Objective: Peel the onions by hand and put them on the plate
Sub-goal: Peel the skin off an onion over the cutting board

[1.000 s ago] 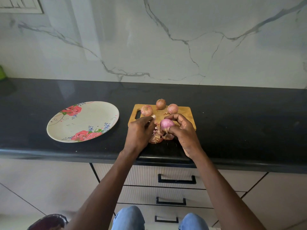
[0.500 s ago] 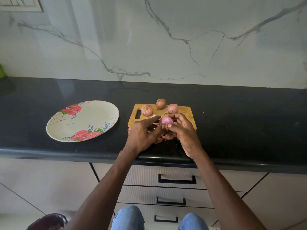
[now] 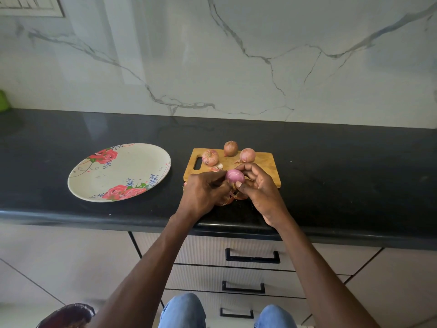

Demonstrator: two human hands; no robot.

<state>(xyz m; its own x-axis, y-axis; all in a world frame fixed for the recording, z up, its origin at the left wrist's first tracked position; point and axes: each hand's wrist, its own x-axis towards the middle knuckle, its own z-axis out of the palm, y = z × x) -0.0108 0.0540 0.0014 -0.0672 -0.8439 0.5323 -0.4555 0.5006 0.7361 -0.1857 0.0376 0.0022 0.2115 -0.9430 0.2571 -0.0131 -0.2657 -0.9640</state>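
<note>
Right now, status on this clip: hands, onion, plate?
Right hand grips peeled onion over cutting board; left hand pinches at its side. Three unpeeled onions at board's far edge. Plate bare, path to it open.

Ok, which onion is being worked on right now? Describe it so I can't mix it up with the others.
Find the wooden cutting board on the black counter, right of the floral plate. Over its near edge both hands meet: the right hand holds the peeled onion. It is glossy purple, unlike the three papery brown onions behind it.
</note>
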